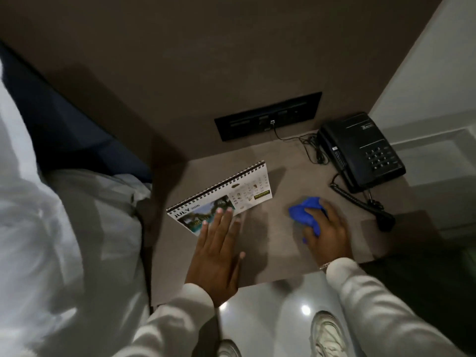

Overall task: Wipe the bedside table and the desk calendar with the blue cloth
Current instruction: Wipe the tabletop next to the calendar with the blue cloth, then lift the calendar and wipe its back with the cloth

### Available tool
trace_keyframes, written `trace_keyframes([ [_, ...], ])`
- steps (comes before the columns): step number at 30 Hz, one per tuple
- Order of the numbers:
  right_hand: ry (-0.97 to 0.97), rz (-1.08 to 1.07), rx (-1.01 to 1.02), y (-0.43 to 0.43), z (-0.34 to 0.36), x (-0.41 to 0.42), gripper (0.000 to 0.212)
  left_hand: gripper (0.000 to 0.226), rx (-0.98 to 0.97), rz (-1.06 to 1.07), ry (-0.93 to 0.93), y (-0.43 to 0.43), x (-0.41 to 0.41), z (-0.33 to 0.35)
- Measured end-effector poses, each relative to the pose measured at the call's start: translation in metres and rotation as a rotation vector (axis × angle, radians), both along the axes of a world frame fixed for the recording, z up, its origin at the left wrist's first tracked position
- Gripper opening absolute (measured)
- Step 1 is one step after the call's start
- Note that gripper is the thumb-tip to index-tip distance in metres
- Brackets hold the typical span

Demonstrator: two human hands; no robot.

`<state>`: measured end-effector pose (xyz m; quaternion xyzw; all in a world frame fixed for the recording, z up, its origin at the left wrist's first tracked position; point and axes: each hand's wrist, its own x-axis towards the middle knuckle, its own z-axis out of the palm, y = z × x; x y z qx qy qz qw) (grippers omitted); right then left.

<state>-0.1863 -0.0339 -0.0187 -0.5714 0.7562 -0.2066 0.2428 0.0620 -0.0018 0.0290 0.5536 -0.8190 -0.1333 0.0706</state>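
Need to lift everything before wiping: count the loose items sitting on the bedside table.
2: the desk calendar at the bedside table's left under the left hand, and the black telephone at back right. None appear hidden.

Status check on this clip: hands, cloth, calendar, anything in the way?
Right hand pressing blue cloth on bedside table. Left hand flat, fingertips on desk calendar. Telephone and cord occupy far right corner.

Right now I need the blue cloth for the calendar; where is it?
In the head view, the blue cloth lies bunched under the right hand on the bedside table, between the desk calendar and telephone.
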Motion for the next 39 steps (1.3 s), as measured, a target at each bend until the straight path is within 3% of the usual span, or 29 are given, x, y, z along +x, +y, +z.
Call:
trace_keyframes([
  [5,-0.347,-0.220,-0.268,0.023,0.011,0.071,0.045,0.069,-0.173,-0.115,-0.053,-0.045,0.034,0.033],
  [8,-0.460,-0.284,-0.398,0.020,0.006,0.099,0.044,0.077,-0.196,-0.219,-0.144,-0.097,0.051,0.044],
  [14,-0.459,-0.336,-0.527,-0.001,-0.009,0.141,0.047,0.096,-0.026,-0.536,-0.318,-0.150,0.056,0.033],
  [18,-0.535,-0.347,-0.633,-0.016,-0.020,0.166,0.050,0.100,0.014,-0.571,-0.200,-0.157,0.063,0.019],
  [23,-0.452,-0.274,-0.760,-0.036,-0.032,0.189,0.055,0.102,0.032,-0.639,-0.165,-0.159,0.064,0.020],
  [28,-0.360,-0.204,-0.663,-0.043,-0.056,0.200,0.076,0.110,0.088,-0.647,-0.116,-0.157,0.062,0.022],
  [33,-0.295,-0.263,-0.748,-0.020,-0.075,0.206,0.053,0.113,0.104,-0.662,-0.123,-0.156,0.060,0.025],
  [39,-0.558,-0.393,-0.827,-0.045,-0.046,0.198,0.049,0.112,0.110,-0.672,-0.123,-0.158,0.061,0.024],
])
